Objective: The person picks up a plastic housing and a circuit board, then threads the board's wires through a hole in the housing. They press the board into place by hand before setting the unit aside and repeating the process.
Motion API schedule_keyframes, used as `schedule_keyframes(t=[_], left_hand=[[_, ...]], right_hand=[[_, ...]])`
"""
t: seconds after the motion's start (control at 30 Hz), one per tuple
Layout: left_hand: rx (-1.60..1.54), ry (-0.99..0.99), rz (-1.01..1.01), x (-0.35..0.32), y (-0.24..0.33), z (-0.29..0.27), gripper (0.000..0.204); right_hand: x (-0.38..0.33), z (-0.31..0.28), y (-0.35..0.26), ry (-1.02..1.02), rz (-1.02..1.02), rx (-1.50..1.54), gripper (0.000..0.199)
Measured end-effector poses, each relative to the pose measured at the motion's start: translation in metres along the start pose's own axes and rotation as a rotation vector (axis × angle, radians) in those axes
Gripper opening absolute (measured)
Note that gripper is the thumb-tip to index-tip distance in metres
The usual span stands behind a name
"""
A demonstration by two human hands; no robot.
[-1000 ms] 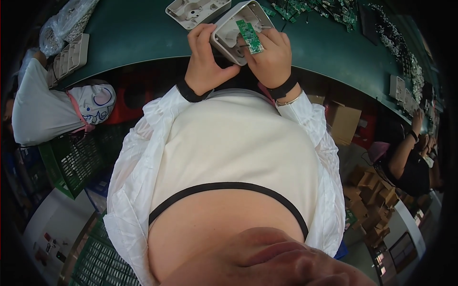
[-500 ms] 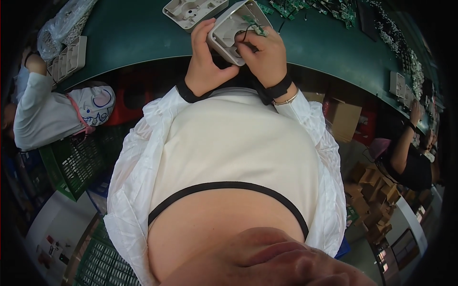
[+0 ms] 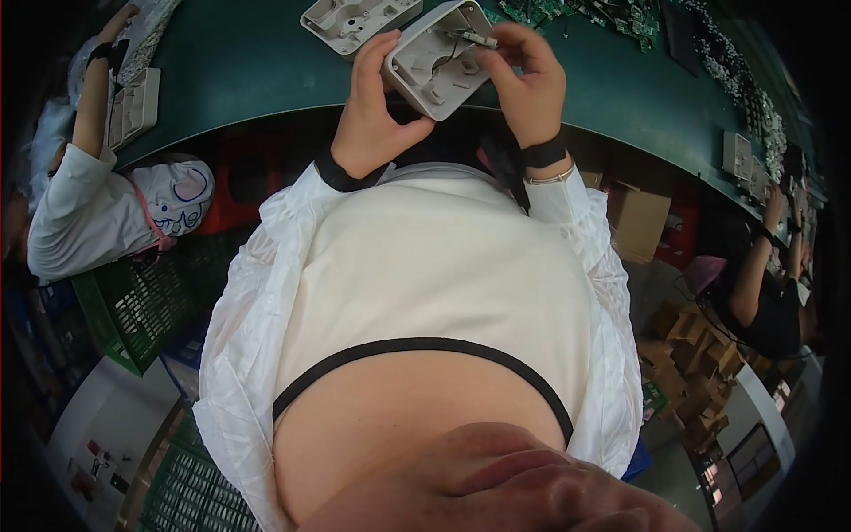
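At the near edge of the green table I hold a light-grey plastic housing [image 3: 441, 99], tilted with its hollow inside showing. My left hand [image 3: 372, 120] grips the housing by its left side, fingers up along the wall and thumb by the lower edge. The fingers of my right hand [image 3: 534, 93] pinch the end of a small circuit board [image 3: 476, 38] at the housing's right rim. A dark thin wire runs from the board into the housing. Just behind lies a second light-grey housing part [image 3: 359, 25], with molded compartments and round holes.
Green circuit boards [image 3: 620, 18] lie heaped on the table [image 3: 257, 62] at the far right. Small white parts [image 3: 753, 97] run along the right side. Co-workers sit left and right; by the left one's arm stands a grey housing [image 3: 137, 106]. Cardboard boxes [image 3: 640, 222] stand below the table.
My right hand has pulled back from inside the housing to its right rim, turning the circuit board edge-on. My left hand keeps its hold. The left co-worker's arm has reached farther forward.
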State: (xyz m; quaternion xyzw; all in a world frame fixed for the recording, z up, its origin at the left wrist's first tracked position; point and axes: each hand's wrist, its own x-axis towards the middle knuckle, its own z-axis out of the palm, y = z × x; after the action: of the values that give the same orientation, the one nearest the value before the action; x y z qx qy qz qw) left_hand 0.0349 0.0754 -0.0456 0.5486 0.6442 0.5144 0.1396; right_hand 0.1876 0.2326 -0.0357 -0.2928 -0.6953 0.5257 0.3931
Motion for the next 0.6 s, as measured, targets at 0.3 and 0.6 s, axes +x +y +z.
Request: schedule_keyframes(t=[0.3, 0.6], left_hand=[[-0.068, 0.0, -0.075, -0.001, -0.003, -0.006, 0.107], [0.05, -0.005, 0.058, -0.002, 0.002, -0.009, 0.106]], right_hand=[[0.013, -0.037, -0.031, -0.316, -0.456, -0.04, 0.027], [-0.008, -0.041, -0.035, -0.552, -0.534, -0.397, 0.025]])
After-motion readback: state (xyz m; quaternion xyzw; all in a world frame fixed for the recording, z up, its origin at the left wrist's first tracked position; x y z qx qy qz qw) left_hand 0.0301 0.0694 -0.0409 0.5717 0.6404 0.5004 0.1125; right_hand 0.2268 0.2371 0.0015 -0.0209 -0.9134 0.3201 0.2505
